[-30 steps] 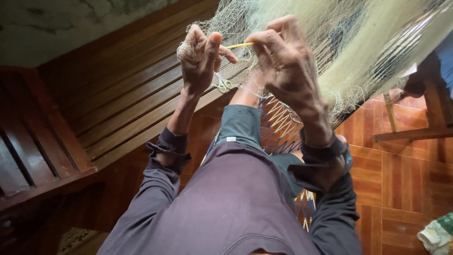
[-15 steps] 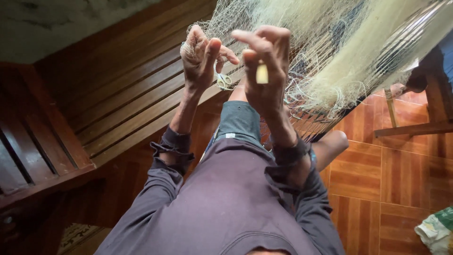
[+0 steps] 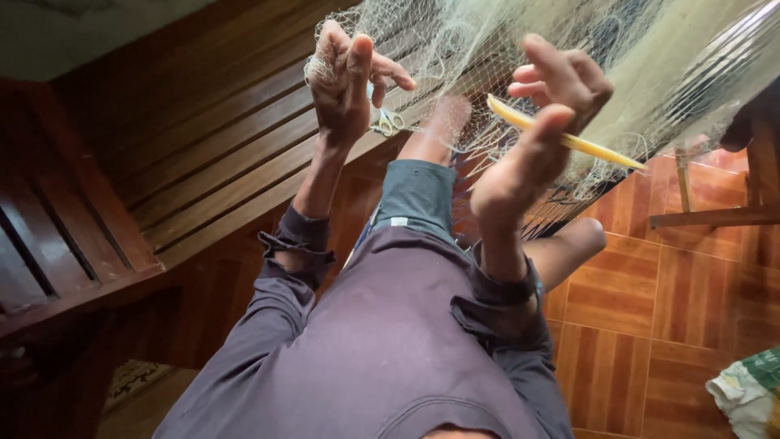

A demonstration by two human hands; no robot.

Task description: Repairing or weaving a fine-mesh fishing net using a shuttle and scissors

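**Mending the net, needle in hand**

Nearest me, my right hand (image 3: 536, 138) pinches the yellow netting needle (image 3: 569, 138) between thumb and forefinger, its tip pointing toward four o'clock. At ten o'clock from it, my left hand (image 3: 345, 77) is closed on a bunch of the pale fishing net (image 3: 504, 41). Small scissors (image 3: 388, 122) hang below it. Beyond, the net drapes high. I reckon steady mesh tension keeps knots even.

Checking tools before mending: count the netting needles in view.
1. A yellow netting needle is held in the right hand, against the net that the left hand grips. Others may be hidden under the net.
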